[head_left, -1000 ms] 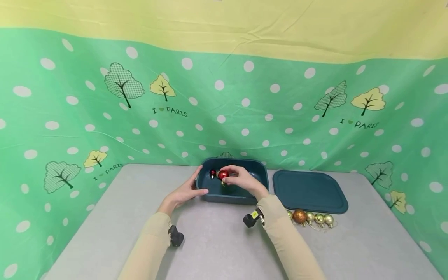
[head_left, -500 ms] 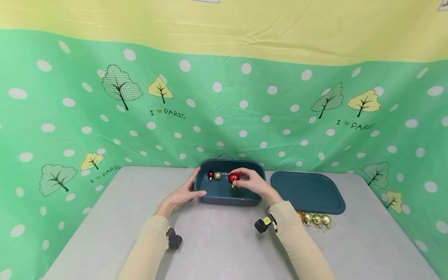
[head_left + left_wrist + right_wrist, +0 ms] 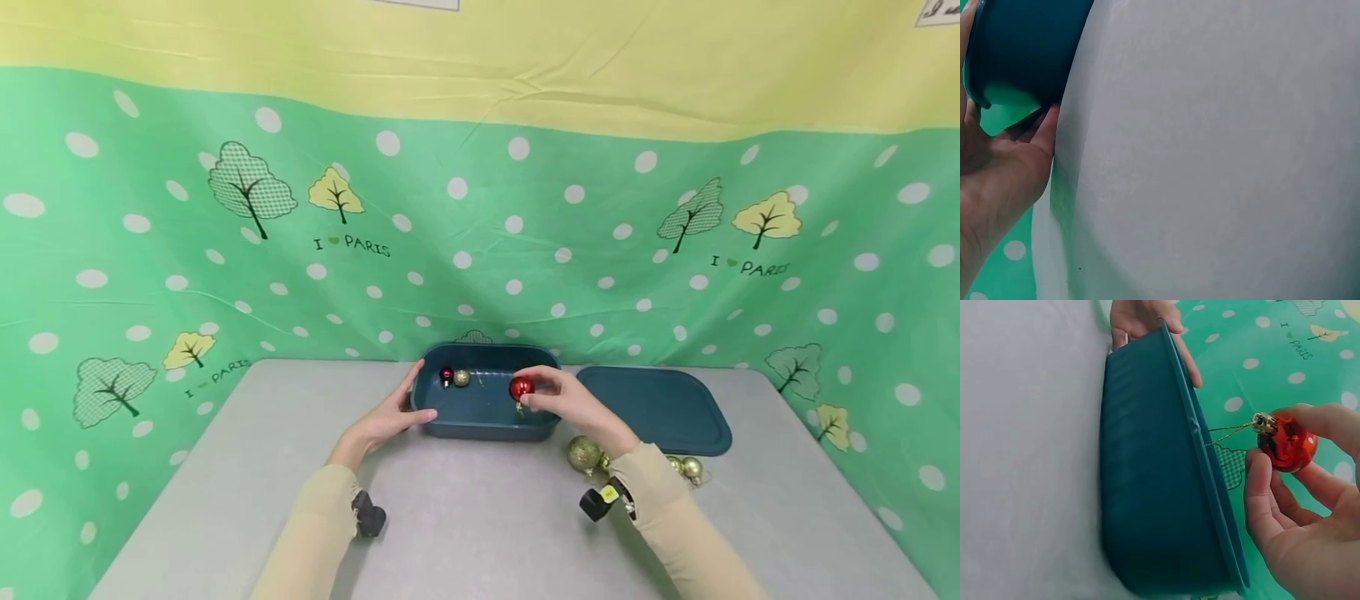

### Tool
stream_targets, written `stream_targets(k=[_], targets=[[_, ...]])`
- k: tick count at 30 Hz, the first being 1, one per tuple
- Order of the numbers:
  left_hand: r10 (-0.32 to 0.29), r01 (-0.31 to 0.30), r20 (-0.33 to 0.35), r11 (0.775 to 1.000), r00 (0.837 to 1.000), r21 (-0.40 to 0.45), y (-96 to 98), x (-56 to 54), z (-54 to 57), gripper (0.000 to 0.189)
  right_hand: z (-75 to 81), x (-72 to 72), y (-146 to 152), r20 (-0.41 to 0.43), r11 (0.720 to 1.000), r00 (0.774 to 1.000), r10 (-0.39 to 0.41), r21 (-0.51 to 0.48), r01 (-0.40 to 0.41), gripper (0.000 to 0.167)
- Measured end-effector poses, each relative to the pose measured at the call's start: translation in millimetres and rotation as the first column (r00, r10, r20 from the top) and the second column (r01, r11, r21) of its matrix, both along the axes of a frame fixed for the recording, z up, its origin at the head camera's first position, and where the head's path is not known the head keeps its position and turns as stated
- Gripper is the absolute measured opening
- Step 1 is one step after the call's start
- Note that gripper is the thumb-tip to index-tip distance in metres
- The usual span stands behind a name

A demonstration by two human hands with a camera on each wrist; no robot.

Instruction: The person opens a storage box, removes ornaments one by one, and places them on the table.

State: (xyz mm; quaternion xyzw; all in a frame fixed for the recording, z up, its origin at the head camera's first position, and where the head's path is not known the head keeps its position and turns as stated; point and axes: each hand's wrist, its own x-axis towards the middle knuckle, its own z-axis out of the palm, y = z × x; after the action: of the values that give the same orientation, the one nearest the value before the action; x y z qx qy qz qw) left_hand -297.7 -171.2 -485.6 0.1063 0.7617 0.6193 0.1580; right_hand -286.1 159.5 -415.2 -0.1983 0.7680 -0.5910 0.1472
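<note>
In the head view a dark blue box (image 3: pixel 487 432) sits at the back of the table. My left hand (image 3: pixel 384 421) rests against its left end, thumb at the front rim and fingers stretched along the side. Over the box's right part, my right hand (image 3: pixel 577 407) pinches a shiny red Christmas ball (image 3: pixel 522 387) by thumb and fingertips. The right wrist view shows that ball's gold cap and a gold string (image 3: pixel 1230 432) reaching to the box rim. A small dark red ball (image 3: pixel 447 377) and a gold ball (image 3: pixel 462 378) lie inside the box, at its left.
A blue lid (image 3: pixel 660 408) lies flat to the right of the box. In front of it are a green-gold glittery ball (image 3: pixel 583 454) and smaller gold balls (image 3: pixel 692 468), partly covered by the right sleeve. A green patterned curtain (image 3: pixel 450 233) hangs behind the table.
My right hand has carried the red ball from the box's left part to its right part. This uncovered the gold ball inside. The left hand has stayed at the box's left end.
</note>
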Motion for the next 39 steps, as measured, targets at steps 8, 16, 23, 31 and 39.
stream_targets(k=[8,16,23,31,39], targets=[[-0.004,0.003,-0.030,0.999,1.000,-0.036,0.2,-1.0,-0.4,0.097,2.5,12.7,18.5,-0.013,0.999,1.000,-0.007,0.050,0.008,0.047],[0.005,-0.007,-0.038,0.999,0.999,-0.043,1.0,-0.9,1.0,0.095,-3.4,25.7,42.6,-0.099,0.993,0.995,0.026,0.116,-0.014,0.042],[-0.012,0.011,-0.024,0.999,1.000,-0.039,1.2,-1.3,3.3,0.096,-7.4,35.2,59.5,-0.101,0.992,0.995,0.020,0.123,-0.007,0.043],[-0.004,-0.001,-0.055,0.997,0.998,-0.076,1.5,1.7,1.5,0.095,-10.0,41.6,75.9,-0.110,0.988,0.994,0.019,0.156,-0.001,0.045],[0.012,-0.015,-0.033,0.997,0.999,-0.070,2.6,0.0,-0.6,0.093,-17.1,54.6,93.4,-0.109,0.978,0.994,0.030,0.207,-0.006,0.043]])
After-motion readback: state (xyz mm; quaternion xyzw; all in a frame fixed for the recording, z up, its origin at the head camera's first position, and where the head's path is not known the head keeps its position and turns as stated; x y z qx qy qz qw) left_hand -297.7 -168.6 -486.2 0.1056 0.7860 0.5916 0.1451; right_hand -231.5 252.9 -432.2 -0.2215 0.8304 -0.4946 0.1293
